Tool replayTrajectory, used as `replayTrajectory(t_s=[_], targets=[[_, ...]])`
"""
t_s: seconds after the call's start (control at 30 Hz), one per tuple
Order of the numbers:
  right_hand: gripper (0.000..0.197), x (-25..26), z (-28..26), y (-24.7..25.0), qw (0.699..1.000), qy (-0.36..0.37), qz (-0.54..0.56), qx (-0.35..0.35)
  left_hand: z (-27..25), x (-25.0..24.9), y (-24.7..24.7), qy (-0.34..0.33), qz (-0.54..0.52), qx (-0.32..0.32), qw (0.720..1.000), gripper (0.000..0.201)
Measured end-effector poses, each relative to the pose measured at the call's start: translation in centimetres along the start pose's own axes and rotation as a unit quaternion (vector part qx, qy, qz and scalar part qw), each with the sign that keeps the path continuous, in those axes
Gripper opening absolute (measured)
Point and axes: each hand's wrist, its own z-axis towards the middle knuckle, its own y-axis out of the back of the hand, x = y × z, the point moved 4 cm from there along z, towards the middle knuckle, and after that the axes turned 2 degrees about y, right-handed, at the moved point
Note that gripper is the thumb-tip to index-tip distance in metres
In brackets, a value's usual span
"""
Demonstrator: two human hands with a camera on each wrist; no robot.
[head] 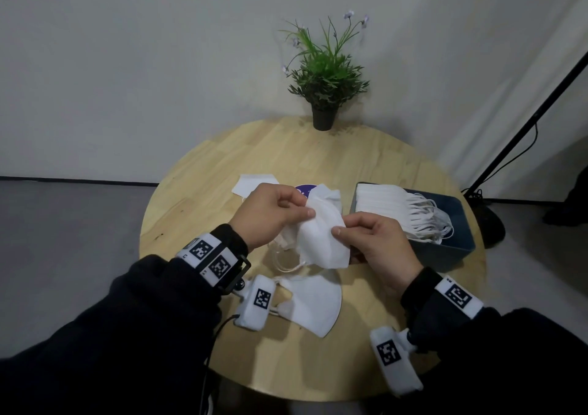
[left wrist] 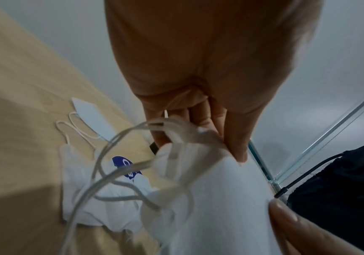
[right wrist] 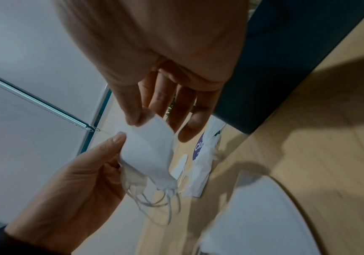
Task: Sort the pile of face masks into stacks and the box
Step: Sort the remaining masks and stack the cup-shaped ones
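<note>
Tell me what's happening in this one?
A person is sorting white face masks at a round wooden table. Both the left hand and right hand pinch one folded mask above the table. A blue box on the right holds flat masks; another folded mask lies below.

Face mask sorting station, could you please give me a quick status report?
Left hand and right hand both pinch one white mask above the table. Box holds a stack. Loose masks below; nothing blocking.
</note>
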Motion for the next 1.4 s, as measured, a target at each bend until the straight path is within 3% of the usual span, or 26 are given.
replayTrajectory(t_s=[0.17,0.47,0.67,0.8,1.1,1.4], targets=[[0.002,-0.31,0.30,0.21,1.000,0.005,-0.030,-0.004,-0.41,-0.59,0.02,-0.015,0.005,-0.011,1.000,0.015],[0.027,-0.45,0.34,0.12,1.000,-0.006,-0.011,-0.004,-0.33,-0.61,0.01,-0.023,-0.021,-0.002,1.000,0.011],[0.019,-0.22,0.16,0.09,1.000,-0.006,0.001,0.000,-0.35,-0.59,-0.26,-0.034,-0.001,0.016,0.999,0.010],[0.006,-0.34,-0.01,-0.06,1.000,-0.002,0.003,-0.004,-0.55,-0.73,-0.14,-0.031,0.003,0.007,0.999,0.023],[0.017,-0.33,-0.02,-0.17,1.000,-0.005,-0.016,0.014,-0.44,-0.51,-0.03,-0.011,0.008,-0.002,1.000,0.026],[0.009,-0.36,-0.10,0.01,1.000,-0.026,-0.002,-0.016,-0.42,-0.38,-0.08,-0.010,0.012,0.008,1.000,0.029]])
